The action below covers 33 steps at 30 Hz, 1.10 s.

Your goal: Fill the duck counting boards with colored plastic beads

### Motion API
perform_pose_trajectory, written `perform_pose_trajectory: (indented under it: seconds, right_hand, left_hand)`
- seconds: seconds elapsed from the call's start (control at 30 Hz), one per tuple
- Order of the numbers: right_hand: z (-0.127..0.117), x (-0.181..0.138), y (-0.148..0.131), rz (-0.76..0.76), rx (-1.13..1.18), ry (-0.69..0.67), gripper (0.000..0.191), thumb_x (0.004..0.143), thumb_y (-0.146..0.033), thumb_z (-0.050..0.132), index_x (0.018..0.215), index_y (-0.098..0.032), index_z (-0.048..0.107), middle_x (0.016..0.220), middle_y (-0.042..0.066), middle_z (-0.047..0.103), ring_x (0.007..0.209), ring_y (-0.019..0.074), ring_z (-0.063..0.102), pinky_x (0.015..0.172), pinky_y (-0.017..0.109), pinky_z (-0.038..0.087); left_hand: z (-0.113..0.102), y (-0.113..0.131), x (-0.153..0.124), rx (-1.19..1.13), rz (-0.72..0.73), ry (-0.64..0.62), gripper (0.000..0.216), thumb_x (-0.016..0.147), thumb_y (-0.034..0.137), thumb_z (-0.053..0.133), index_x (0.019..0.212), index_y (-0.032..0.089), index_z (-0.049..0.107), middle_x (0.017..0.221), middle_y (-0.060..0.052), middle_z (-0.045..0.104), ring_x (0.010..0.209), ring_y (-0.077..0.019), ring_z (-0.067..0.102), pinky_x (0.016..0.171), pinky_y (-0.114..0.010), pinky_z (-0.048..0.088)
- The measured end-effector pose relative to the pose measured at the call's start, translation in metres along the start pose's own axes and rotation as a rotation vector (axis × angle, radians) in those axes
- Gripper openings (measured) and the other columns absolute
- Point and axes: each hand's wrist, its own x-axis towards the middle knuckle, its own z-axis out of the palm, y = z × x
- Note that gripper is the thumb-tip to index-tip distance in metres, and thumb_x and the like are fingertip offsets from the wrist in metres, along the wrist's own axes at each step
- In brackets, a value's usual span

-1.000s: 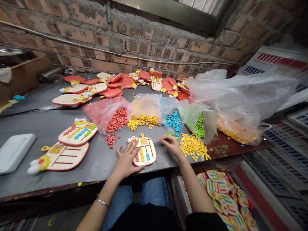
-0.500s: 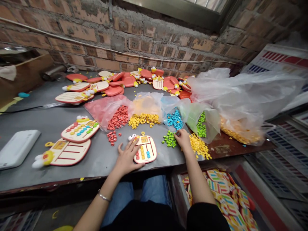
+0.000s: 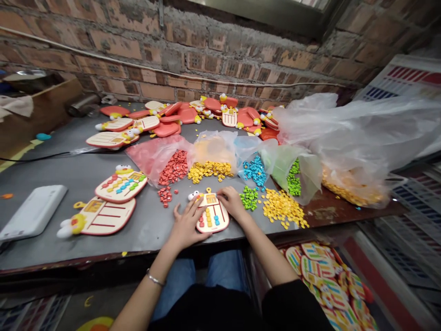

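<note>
The person's left hand (image 3: pixel 188 225) lies with its fingers spread, the fingertips over the left edge of a cream toy abacus board (image 3: pixel 212 215), which sits flat on the grey counter (image 3: pixel 144 225) directly in front of the person. The right hand (image 3: pixel 230 202) is curled, its fingertips (image 3: pixel 220 195) on the board's upper right edge; whether they pinch anything is hidden. Rows of yellow, orange and blue beads (image 3: pixel 209 218) fill part of the board, and a bird head (image 3: pixel 193 196) sits at its ten o'clock. At two o'clock from the board lies a green bead pile (image 3: pixel 249 198), with a yellow bead pile (image 3: pixel 282 208) just beyond it at three o'clock. A small red bead pile (image 3: pixel 165 196) lies at ten o'clock. Two more boards (image 3: pixel 121 184) rest at nine o'clock, beside a white plastic tray (image 3: pixel 32 212). Open plastic bags hold red beads (image 3: pixel 174 168), yellow beads (image 3: pixel 209 171) and blue beads (image 3: pixel 254 171) at twelve o'clock. Red-backed boards (image 3: pixel 188 115) lie heaped against the brick wall (image 3: pixel 206 59).
</note>
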Motion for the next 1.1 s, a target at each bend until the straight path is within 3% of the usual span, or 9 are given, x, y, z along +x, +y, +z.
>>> perform_pose_trajectory:
  seconds: [0.13,0.23,0.43,0.63,0.8,0.9,1.0,1.03,1.1]
  right_hand:
    - [-0.007,-0.005,0.003,-0.051,-0.053,-0.069,0.011,0.082,-0.012,0.06,0.074,-0.019,0.061,0.081,0.006,0.067,0.082,0.0214,0.057,0.078,0.035,0.043]
    - [-0.012,-0.016,0.001,-0.04,0.008,-0.121,0.007,0.083,-0.013,0.06,0.084,-0.018,0.064,0.082,0.005,0.067,0.079,0.0198,0.057,0.075,0.034,0.045]
    - [-0.001,-0.023,-0.001,0.144,0.258,-0.106,0.039,0.079,-0.018,0.062,0.118,-0.019,0.057,0.086,0.003,0.068,0.069,0.0158,0.06,0.067,0.028,0.048]
    - [-0.006,-0.019,-0.013,0.044,0.283,-0.221,0.02,0.081,-0.027,0.065,0.1,-0.018,0.067,0.093,0.006,0.07,0.082,0.0184,0.064,0.076,0.031,0.049]
    - [-0.013,-0.029,-0.018,0.063,0.365,-0.276,0.023,0.082,-0.036,0.067,0.097,-0.019,0.07,0.088,0.005,0.071,0.079,0.0184,0.065,0.073,0.03,0.051]
    - [-0.031,-0.03,0.0,0.151,0.343,-0.151,0.027,0.083,-0.039,0.065,0.101,-0.019,0.069,0.087,0.006,0.071,0.078,0.0192,0.065,0.07,0.031,0.052]
    - [-0.064,-0.025,0.033,0.211,0.064,0.179,0.021,0.088,-0.031,0.054,0.095,-0.019,0.07,0.09,0.007,0.069,0.081,0.0205,0.063,0.072,0.032,0.05]
    - [-0.076,-0.022,0.045,0.218,-0.079,0.227,0.021,0.088,-0.026,0.05,0.094,-0.019,0.07,0.092,0.008,0.068,0.083,0.0211,0.062,0.075,0.032,0.049]
    - [-0.095,-0.018,0.068,0.264,-0.323,0.176,0.024,0.083,-0.015,0.047,0.09,-0.018,0.07,0.096,0.009,0.064,0.082,0.0209,0.059,0.074,0.031,0.047]
  left_hand:
    - [0.0,0.0,0.0,-0.001,-0.006,0.0,0.075,0.071,0.053,0.069,0.138,0.027,0.048,0.155,-0.01,0.03,0.141,-0.037,0.026,0.11,-0.064,0.008]
    - [-0.001,0.0,0.0,-0.005,-0.008,0.003,0.075,0.07,0.053,0.069,0.138,0.027,0.048,0.155,-0.011,0.03,0.141,-0.0373,0.026,0.11,-0.064,0.008]
    - [-0.001,0.0,0.0,-0.025,-0.005,-0.014,0.075,0.07,0.052,0.069,0.138,0.028,0.048,0.156,-0.01,0.029,0.141,-0.0367,0.026,0.111,-0.064,0.007]
    - [-0.001,0.0,0.0,-0.027,-0.007,0.002,0.075,0.069,0.047,0.071,0.138,0.029,0.048,0.155,-0.01,0.031,0.141,-0.0374,0.027,0.112,-0.061,0.008]
    - [0.002,-0.002,0.0,-0.018,0.008,-0.004,0.073,0.07,0.05,0.07,0.137,0.029,0.049,0.154,-0.01,0.031,0.141,-0.0375,0.027,0.112,-0.062,0.008]
    - [0.003,-0.003,0.0,-0.012,0.007,-0.002,0.074,0.07,0.049,0.07,0.137,0.028,0.049,0.155,-0.011,0.031,0.141,-0.0374,0.027,0.112,-0.061,0.007]
    - [0.002,-0.003,0.0,-0.007,0.012,-0.012,0.073,0.071,0.049,0.069,0.138,0.027,0.048,0.155,-0.011,0.029,0.141,-0.0371,0.027,0.112,-0.063,0.006]
    - [0.001,-0.003,0.0,-0.007,0.014,-0.015,0.073,0.072,0.05,0.069,0.138,0.027,0.047,0.155,-0.011,0.029,0.141,-0.0372,0.027,0.111,-0.064,0.006]
    - [0.0,-0.002,0.0,-0.006,0.014,-0.018,0.073,0.072,0.05,0.068,0.138,0.027,0.047,0.155,-0.011,0.029,0.141,-0.0377,0.027,0.111,-0.065,0.007]
